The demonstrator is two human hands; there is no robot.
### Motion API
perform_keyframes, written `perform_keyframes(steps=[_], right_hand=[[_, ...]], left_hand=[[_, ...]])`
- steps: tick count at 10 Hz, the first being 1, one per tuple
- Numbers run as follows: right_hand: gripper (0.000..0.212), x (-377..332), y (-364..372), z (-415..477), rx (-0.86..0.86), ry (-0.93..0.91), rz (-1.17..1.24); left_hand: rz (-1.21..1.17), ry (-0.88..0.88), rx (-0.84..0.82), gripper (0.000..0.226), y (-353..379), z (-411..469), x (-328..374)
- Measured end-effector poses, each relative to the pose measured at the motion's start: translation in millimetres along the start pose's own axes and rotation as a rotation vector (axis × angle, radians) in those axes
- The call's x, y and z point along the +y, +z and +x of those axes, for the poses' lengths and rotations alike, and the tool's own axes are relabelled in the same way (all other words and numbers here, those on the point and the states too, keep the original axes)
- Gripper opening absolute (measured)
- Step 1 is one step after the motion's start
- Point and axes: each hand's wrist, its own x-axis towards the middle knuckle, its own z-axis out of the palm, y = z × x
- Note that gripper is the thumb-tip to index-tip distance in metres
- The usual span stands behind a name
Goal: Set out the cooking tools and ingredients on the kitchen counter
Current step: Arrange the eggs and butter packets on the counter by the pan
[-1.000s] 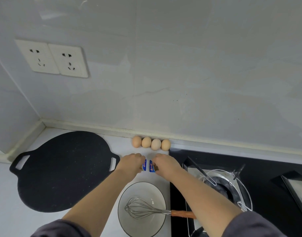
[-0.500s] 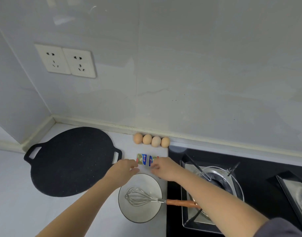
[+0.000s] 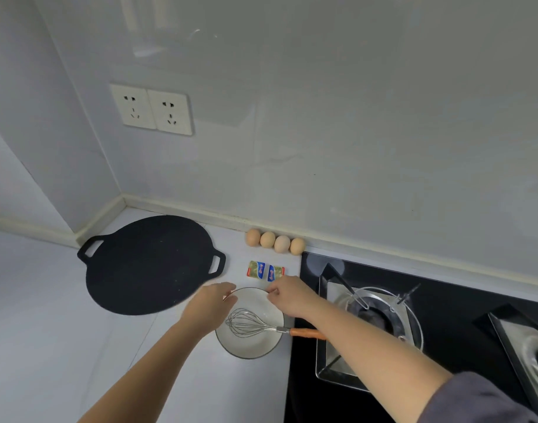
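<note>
Packets (image 3: 265,270) lie side by side on the counter (image 3: 48,315), between the eggs (image 3: 275,241) and bowl (image 3: 249,351). Both hands, left (image 3: 211,303) and right (image 3: 292,296), hover empty over the bowl's far rim, fingers loosely curled. Laying out seems nearly done; next probably calls for fetching any remaining item.

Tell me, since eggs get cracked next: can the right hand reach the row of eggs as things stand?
Probably yes. The right hand is empty at the bowl rim; only flat packets lie between it and the eggs.
</note>
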Motion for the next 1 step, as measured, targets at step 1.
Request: perform_keyframes(steps=[1], right_hand=[[0.041,-2.0,1.1,-16.2,0.109,-0.029,-0.049]], left_hand=[[-0.006,0.059,0.127,0.041,-0.4,-21.7,5.7]])
